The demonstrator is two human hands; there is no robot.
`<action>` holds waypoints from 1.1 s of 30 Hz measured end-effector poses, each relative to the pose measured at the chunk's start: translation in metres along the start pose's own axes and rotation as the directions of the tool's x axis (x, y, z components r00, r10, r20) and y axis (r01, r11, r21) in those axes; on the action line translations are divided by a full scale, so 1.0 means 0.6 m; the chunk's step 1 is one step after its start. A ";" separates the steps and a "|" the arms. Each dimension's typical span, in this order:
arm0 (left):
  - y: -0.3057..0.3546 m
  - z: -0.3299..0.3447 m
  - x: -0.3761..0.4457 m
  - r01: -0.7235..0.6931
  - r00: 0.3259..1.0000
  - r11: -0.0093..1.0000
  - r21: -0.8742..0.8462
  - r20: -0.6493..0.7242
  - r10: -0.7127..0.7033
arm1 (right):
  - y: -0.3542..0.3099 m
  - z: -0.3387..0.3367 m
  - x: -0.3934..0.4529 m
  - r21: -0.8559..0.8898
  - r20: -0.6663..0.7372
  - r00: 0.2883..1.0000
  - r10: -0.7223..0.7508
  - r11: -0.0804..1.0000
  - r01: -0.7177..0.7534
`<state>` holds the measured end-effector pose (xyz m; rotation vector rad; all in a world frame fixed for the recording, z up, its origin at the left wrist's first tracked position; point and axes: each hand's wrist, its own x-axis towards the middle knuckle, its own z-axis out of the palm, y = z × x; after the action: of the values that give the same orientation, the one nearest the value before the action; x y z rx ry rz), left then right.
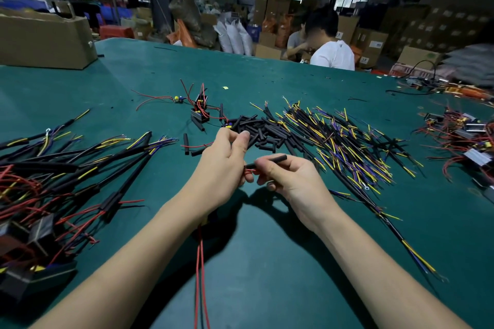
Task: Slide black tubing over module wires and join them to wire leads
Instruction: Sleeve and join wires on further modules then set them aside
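Head cam: both bare hands meet low over the green table (pixel 267 262), working one piece.
Left hand (pixel 223 168): fingers curled round the red module wires (pixel 200 270), which drop out under the wrist toward the near edge; the wire ends poke out by the fingertips.
Right hand (pixel 290 176): pinching a short length of black tubing (pixel 272 160), its near end right at the red wire ends. Can't tell how far the wires have gone in, fingers cover the mouth.
Progress on this piece: looks like the tubing is just being started onto the wires; joining to a lead isn't done yet.
Progress overall: finished-looking assemblies (pixel 66 168) are heaped on the left, with modules on them, so I'd guess a fair batch is done. More bare modules (pixel 465 141) wait far right.
Supplies: loose tubing pile (pixel 263 131) just beyond the hands, wire leads (pixel 344 147) with yellow and blue ends spread to its right.
In the way: nothing blocks the hands, but stray leads lie close to the right wrist and could snag.
Around: cardboard box (pixel 45 37) far left, another person sitting past the table.
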<state>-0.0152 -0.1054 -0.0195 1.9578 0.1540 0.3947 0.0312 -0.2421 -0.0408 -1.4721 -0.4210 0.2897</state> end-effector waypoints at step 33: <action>-0.005 -0.042 0.012 -0.055 0.949 0.939 0.339 0.309 -0.056 | -0.011 -0.028 0.003 -0.145 -0.009 0.995 -0.097 0.985 0.095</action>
<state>-0.0169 -0.0801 -0.0113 2.3382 0.0159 0.0480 0.0398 -0.2568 -0.0351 -1.5890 -0.5071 0.1737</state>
